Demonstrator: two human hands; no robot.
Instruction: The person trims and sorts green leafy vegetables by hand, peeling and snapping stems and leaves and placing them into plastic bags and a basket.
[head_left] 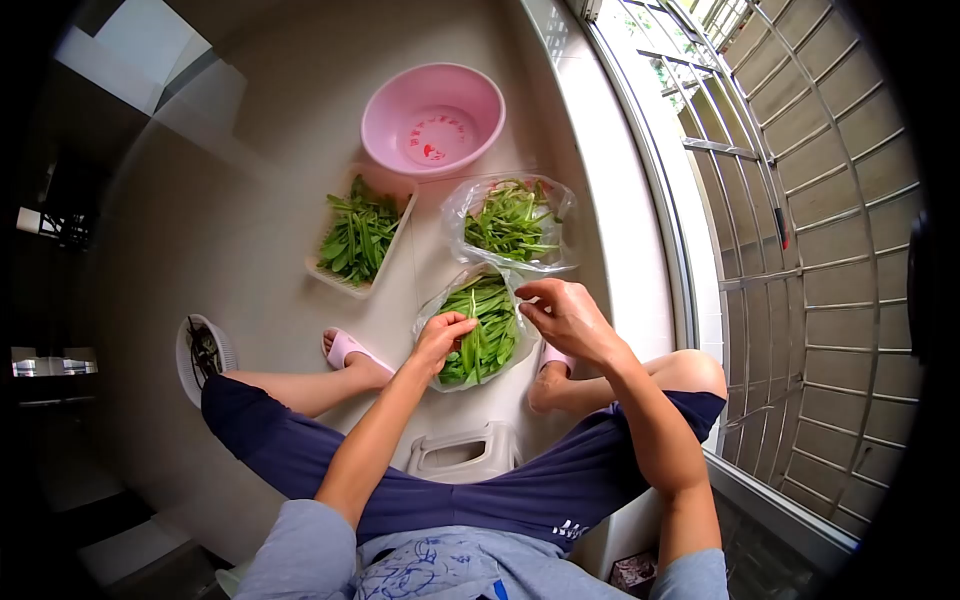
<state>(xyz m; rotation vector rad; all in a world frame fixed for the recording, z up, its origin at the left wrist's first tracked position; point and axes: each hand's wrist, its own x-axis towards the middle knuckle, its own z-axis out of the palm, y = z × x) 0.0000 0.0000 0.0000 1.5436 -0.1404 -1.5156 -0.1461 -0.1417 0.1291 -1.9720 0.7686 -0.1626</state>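
My left hand (443, 338) is closed, thumb and forefinger pinching a leafy green stalk (473, 308) held upright. Below it lies a pile of leafy greens (488, 345) in an open clear plastic bag (428, 312) on the floor between my feet. My right hand (568, 312) hovers at the right edge of this bag, fingertips drawn together. Whatever is between them, if anything, is too small to tell. Just beyond, a second plastic bag (560, 262) holds more stems and leaves (508, 220). Left of the bags, a pale plastic basket (347, 287) contains leafy greens (362, 232).
A pink basin (480, 100) stands at the far end of the floor. To the left is a white basket (222, 345) with dark strands over it. Under me is a light plastic stool (490, 450). A window ledge and metal grille (790, 270) run along the right.
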